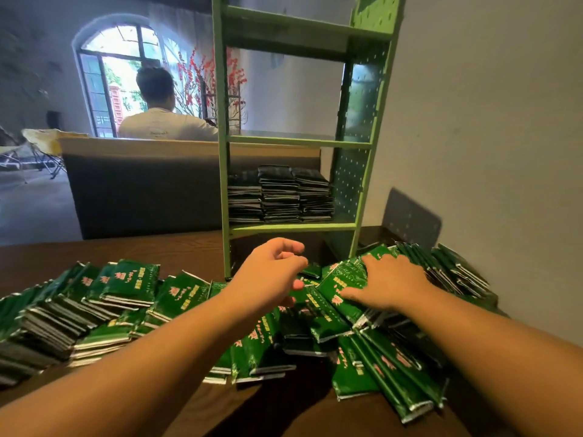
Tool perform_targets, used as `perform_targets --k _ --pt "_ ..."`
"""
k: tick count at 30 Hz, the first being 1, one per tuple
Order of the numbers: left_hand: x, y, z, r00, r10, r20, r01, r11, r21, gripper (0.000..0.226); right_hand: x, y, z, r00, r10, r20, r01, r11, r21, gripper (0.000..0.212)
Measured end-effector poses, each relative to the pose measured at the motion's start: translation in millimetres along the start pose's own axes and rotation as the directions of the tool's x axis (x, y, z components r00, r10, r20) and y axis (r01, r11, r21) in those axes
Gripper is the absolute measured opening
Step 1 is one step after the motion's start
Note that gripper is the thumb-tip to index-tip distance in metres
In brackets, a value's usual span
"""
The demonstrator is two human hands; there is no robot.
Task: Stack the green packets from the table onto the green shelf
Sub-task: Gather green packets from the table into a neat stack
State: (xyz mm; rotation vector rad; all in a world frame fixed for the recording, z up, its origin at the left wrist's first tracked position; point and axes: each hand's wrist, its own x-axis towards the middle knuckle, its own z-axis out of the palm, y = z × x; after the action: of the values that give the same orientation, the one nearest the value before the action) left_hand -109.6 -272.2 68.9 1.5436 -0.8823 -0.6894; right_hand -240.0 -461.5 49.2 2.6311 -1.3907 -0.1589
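Both bare forearms enter from the bottom corners of the frame and reach up toward centre. Left hand [271, 272], centre frame, hovers over the packets with fingers loosely curled inward; whether it holds or touches anything, cannot tell, underside hidden. Right hand [391, 285], right of centre, lies palm down on a tilted packet [339, 287], fingers spread and fairly straight, pressing on the top of it.

Green packets [126, 298] cover the brown wooden table [157, 250] across the lower half of the frame: leaning rows at lower left, a loose overlapping heap at lower centre and lower right, another leaning row at right against the wall. Packets are dark green with pink and pale printing, silver edges.

Green shelf [356, 171] stands on the table at upper centre, just behind the hands, with perforated side panels. Three neat stacks of packets [279, 197] sit side by side on its lowest visible board; boards above show no packets.

Grey wall [489, 121] fills the right side. Upper left: a person in a pale shirt [161, 121] seen from behind, seated past a low partition [142, 184], an arched window [120, 58] beyond, red blossom branches [192, 80] beside the shelf post.
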Motion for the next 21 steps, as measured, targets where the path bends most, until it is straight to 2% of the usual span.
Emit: perform_targets --k 2,5,10,12,14,16,18,20,21 --pt "-2 -2 2 1.000 0.003 -0.003 -0.003 1.000 0.019 0.017 -2 -3 6 1.000 -0.003 -0.022 0.003 1.000 -0.015 0.101" --pt "-6 -3 3 1.000 0.000 -0.002 0.000 1.000 0.030 0.018 -4 -13 8 0.996 -0.034 -0.079 0.037 0.999 0.032 0.084" --pt "-13 -5 -2 1.000 -0.002 0.007 0.001 0.999 0.034 0.019 -7 -32 12 0.989 0.021 -0.147 -0.004 0.994 0.111 0.063" --pt "-15 -5 -7 1.000 0.001 -0.002 -0.001 0.999 0.036 0.018 -5 -35 8 0.989 0.038 -0.145 -0.018 0.991 0.133 0.050" --pt "-17 -6 -14 1.000 -0.009 -0.019 0.009 0.999 0.040 0.018 -1 -35 1 0.993 0.055 -0.108 -0.028 0.971 0.239 0.048" --pt "-18 -11 -20 0.999 -0.040 -0.030 0.041 0.999 0.031 0.017 3 -34 -7 0.998 0.063 -0.021 -0.046 0.883 0.467 0.054" --pt "-19 -17 -22 0.996 -0.082 -0.046 0.083 0.996 0.019 0.016 2 -38 -14 0.996 0.042 0.074 -0.083 0.681 0.727 0.061" --pt "-17 -25 -19 0.990 -0.125 -0.071 0.128 0.991 0.030 0.014 -7 -47 -17 0.985 -0.007 0.174 -0.146 0.508 0.849 0.055" --pt "-17 -30 -17 0.986 -0.144 -0.087 0.148 0.988 0.045 0.013 -10 -53 -16 0.978 -0.030 0.207 -0.166 0.489 0.856 0.049"
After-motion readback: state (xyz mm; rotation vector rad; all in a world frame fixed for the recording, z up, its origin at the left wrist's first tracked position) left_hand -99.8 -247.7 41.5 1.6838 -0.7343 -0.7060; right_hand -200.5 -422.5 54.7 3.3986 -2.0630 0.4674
